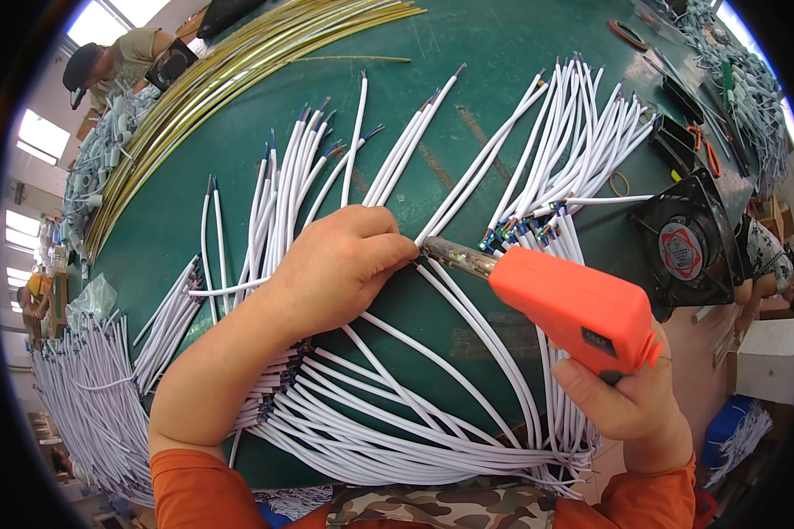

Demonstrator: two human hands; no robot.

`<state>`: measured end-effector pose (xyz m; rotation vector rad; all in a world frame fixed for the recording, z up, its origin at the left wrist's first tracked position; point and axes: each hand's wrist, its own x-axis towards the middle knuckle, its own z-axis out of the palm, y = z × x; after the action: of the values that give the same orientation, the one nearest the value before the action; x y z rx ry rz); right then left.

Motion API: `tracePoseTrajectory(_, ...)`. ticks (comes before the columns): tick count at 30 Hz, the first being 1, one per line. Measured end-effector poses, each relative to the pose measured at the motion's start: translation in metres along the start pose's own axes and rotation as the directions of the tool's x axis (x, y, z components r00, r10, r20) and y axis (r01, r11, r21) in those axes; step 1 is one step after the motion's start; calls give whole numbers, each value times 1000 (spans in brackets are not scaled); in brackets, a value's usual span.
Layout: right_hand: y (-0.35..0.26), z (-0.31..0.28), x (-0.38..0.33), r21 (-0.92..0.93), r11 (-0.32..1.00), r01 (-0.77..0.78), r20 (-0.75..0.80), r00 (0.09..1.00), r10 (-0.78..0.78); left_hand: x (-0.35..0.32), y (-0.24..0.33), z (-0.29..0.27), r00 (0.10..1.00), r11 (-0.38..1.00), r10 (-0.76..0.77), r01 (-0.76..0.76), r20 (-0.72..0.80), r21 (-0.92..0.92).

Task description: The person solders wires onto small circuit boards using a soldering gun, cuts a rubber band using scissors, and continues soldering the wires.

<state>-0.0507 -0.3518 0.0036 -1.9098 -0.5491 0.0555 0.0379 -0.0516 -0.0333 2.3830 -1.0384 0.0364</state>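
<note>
One orange soldering gun (573, 309), wrapped by right hand (622, 397); barrel (459, 257) slanting up-left toward left hand (348, 260); fingertips pinched, contents unclear.

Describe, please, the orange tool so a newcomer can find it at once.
Find the green table strewn with white cables. Above them, the right hand grips the orange tool, whose bulky body and metal nozzle set it apart from the slim cables.

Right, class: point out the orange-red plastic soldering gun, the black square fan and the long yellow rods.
Orange-red plastic soldering gun (573, 304), head view: its housing.
Black square fan (680, 250), head view: its central hub.
Long yellow rods (196, 95), head view: the bundle's middle.
</note>
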Motion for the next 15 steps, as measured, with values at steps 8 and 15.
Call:
tracePoseTrajectory(8,-1,-1,0,-20,1000,3,0,1000,-3,1,0,1,1000,1000,2,-2,1,8)
tracePoseTrajectory(15,0,3,1,-29,999,34,-45,998,-35,-1,1,0,1000,1000,-11,11,3,16)
